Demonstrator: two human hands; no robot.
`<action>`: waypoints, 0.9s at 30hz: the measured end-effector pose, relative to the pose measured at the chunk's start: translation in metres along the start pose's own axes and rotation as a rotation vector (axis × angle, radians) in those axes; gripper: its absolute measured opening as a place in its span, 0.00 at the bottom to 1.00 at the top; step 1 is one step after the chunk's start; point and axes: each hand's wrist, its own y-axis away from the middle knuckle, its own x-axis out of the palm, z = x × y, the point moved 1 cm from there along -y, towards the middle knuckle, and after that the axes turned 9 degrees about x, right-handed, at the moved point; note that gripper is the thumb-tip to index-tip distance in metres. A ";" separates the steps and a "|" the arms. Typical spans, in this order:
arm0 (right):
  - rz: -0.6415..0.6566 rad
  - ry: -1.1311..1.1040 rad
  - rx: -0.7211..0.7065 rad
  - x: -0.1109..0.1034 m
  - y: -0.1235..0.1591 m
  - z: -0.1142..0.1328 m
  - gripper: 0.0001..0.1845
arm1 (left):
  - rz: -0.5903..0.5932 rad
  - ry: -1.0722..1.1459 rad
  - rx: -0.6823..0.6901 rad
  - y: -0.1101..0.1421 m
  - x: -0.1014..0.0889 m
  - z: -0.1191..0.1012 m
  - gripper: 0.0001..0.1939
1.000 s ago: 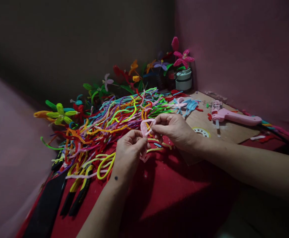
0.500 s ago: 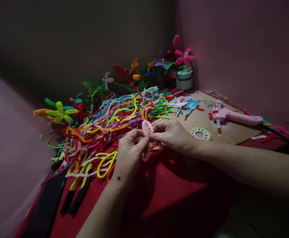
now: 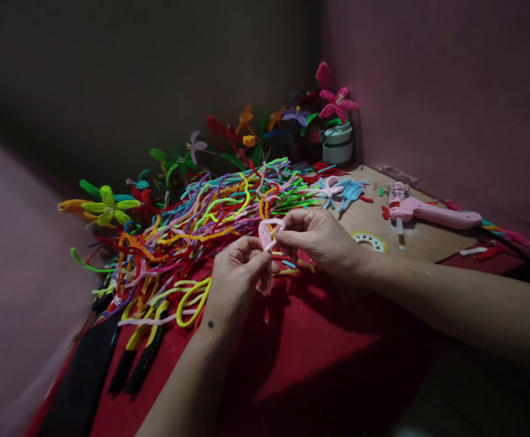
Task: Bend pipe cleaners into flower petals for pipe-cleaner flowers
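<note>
A pale pink pipe cleaner (image 3: 265, 233), bent into a loop, is between my two hands. My left hand (image 3: 240, 270) pinches it from below, its fingers pressed together around the base of the loop; a further pink fuzzy part hangs beneath these fingers. My right hand (image 3: 323, 240) grips the pipe cleaner's free end between thumb and forefinger, to the right of the loop. Just behind both hands lies a heap of many-coloured pipe cleaners (image 3: 219, 206).
Yellow-and-black pliers (image 3: 144, 349) lie at the left beside a black flat object (image 3: 80, 376). A pink glue gun (image 3: 433, 212) rests on a brown board (image 3: 447, 240) near a tape roll (image 3: 370, 241). Pipe-cleaner flowers (image 3: 107, 206) stand behind, with a pale lidded container (image 3: 337, 142).
My right hand has moved slightly up and away from the left, drawing the pink pipe cleaner's end rightward. The loop looks wider and more open at the right.
</note>
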 end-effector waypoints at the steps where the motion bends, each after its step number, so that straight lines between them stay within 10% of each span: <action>1: -0.011 0.011 -0.018 0.000 0.000 0.000 0.04 | 0.000 -0.004 0.003 0.000 0.000 0.000 0.03; 20: -0.017 0.340 -0.131 0.001 0.002 -0.007 0.07 | -0.001 -0.057 0.064 0.001 0.003 0.002 0.04; 27: 0.147 0.019 0.101 -0.004 -0.003 -0.006 0.10 | -0.018 0.004 0.079 0.001 0.002 0.001 0.06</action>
